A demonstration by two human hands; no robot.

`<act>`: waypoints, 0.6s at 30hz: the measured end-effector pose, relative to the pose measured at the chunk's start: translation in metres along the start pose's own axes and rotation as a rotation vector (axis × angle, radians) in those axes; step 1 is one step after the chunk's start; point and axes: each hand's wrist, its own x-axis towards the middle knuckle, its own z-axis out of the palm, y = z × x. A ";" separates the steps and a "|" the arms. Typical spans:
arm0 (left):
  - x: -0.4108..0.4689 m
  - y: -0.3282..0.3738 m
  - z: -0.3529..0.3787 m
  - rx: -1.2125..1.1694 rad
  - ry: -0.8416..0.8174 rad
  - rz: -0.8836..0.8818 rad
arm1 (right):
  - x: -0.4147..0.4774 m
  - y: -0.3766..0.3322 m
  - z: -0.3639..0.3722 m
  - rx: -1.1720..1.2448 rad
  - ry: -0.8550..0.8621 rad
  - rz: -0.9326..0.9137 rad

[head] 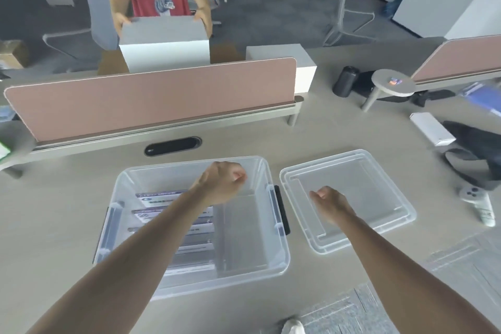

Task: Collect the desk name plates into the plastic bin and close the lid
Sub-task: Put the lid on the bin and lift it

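Note:
A clear plastic bin (252, 252) stands on the desk in front of me. Several desk name plates (160, 198) with purple and white labels lie stacked in its left half, partly hidden by my forearm. My left hand (222, 184) hovers above the bin's far middle, fingers curled shut with nothing in them. The clear lid (349, 198) lies flat on the desk to the right of the bin. Over the lid's left part my right hand (330, 203) is loosely curled and holds nothing that I can see.
A pink divider panel (151, 100) runs along the desk's far side, with a cable slot (172, 146) below it. Beyond it a person in a red shirt holds a white box (165, 43). A game controller (478, 205), a white carton (431, 129) and dark cloth lie at the right.

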 end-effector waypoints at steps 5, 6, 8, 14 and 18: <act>0.029 0.090 0.054 -0.013 -0.055 -0.010 | 0.030 0.076 -0.041 0.052 -0.035 0.069; 0.034 0.105 0.064 -0.010 -0.071 -0.021 | 0.036 0.089 -0.050 0.055 -0.038 0.069; 0.047 0.132 0.086 -0.017 -0.075 -0.053 | 0.051 0.115 -0.075 0.037 -0.048 0.072; 0.090 0.175 0.154 -0.118 -0.091 -0.317 | 0.109 0.170 -0.138 -0.003 -0.024 0.081; 0.118 0.158 0.204 -0.197 -0.110 -0.549 | 0.144 0.203 -0.140 -0.047 -0.026 0.113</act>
